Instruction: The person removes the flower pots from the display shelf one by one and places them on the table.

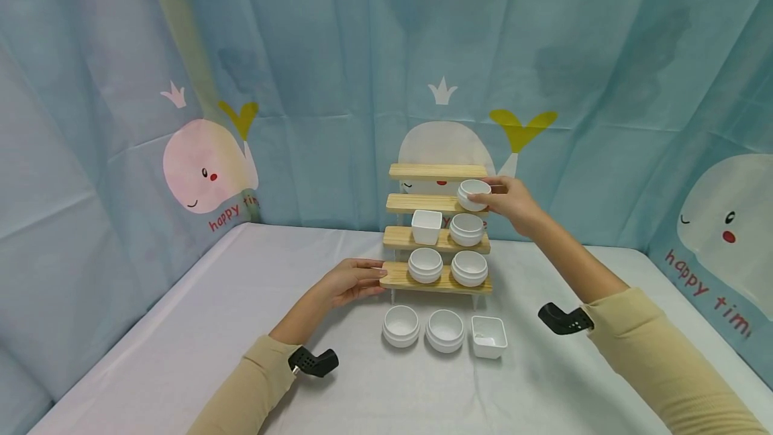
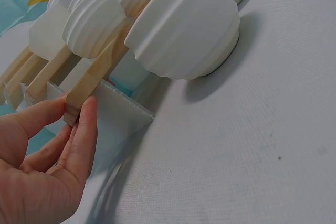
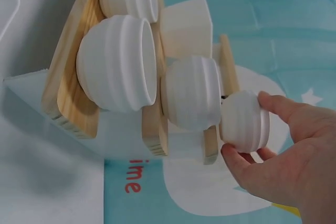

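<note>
A tiered stand with wooden boards on clear supports is in front of me. My left hand pinches the left end of its lowest board between thumb and fingers. At the right end of the third board up, my right hand grips a round white bowl by its sides; whether the bowl touches the board cannot be told. One board lower are a square white bowl and a round ribbed bowl. Two more round bowls sit on the lowest board.
Before the stand, two round white bowls and a square white bowl stand in a row on the white tablecloth. A blue printed curtain hangs behind. Black wrist devices stick out from both sleeves.
</note>
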A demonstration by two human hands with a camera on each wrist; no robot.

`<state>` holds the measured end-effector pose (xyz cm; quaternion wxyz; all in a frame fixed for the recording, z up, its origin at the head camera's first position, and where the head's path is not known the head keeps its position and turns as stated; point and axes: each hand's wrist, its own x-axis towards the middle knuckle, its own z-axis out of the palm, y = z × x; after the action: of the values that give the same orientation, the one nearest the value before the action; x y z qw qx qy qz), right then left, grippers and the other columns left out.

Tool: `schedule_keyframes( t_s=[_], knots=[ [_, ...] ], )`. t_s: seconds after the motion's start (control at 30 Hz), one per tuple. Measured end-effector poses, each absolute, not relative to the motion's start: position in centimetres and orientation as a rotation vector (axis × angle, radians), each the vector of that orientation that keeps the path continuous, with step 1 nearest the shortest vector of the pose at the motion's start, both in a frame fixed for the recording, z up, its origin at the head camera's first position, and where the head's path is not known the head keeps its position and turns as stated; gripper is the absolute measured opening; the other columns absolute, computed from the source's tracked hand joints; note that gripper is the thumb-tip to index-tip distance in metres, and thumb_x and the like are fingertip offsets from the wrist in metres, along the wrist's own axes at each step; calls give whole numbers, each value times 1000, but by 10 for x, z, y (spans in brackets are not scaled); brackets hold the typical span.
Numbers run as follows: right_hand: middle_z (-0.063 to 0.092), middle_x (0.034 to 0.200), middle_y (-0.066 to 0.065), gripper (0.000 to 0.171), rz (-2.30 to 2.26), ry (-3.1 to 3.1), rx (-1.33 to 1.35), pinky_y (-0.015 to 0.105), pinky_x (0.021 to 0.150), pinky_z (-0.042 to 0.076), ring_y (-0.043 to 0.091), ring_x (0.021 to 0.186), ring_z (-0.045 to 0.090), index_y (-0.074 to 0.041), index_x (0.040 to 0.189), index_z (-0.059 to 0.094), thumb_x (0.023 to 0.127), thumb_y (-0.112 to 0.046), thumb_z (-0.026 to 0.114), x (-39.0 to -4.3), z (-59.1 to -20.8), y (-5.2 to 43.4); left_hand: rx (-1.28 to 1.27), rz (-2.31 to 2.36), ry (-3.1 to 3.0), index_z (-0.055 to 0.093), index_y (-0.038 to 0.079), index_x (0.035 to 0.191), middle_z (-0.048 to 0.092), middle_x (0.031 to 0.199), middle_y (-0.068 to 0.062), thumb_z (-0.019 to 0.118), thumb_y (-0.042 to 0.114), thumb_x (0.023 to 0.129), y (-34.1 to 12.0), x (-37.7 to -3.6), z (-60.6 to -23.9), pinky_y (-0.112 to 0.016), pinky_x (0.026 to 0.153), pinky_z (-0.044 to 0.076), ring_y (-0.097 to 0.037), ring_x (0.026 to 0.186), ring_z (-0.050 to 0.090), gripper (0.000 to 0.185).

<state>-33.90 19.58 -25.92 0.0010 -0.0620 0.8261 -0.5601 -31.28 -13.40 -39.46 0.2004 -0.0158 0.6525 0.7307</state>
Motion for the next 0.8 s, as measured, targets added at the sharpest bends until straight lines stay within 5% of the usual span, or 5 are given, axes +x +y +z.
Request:
schedule_keyframes(
  t_s=[0.37, 0.8],
  knots=[
    [41, 157, 28, 73, -1734, 2622, -253, 48, 125, 42, 39, 139, 48, 7, 160, 32, 103, -19, 70, -328, -259, 202, -39, 2033, 1828, 51, -9, 148, 69, 110, -13, 67, 2, 103, -135, -314, -396, -24, 79, 67, -13, 84, 74, 50],
    [43, 152, 26, 68, -1718, 2646, -271, 47, 121, 47, 22, 119, 55, 7, 157, 38, 103, -18, 70, -315, -259, 211, 36, 2057, 1821, 48, -13, 147, 69, 106, -11, 62, -2, 104, -135, -313, -398, -23, 77, 66, -12, 83, 73, 46]
  ],
)
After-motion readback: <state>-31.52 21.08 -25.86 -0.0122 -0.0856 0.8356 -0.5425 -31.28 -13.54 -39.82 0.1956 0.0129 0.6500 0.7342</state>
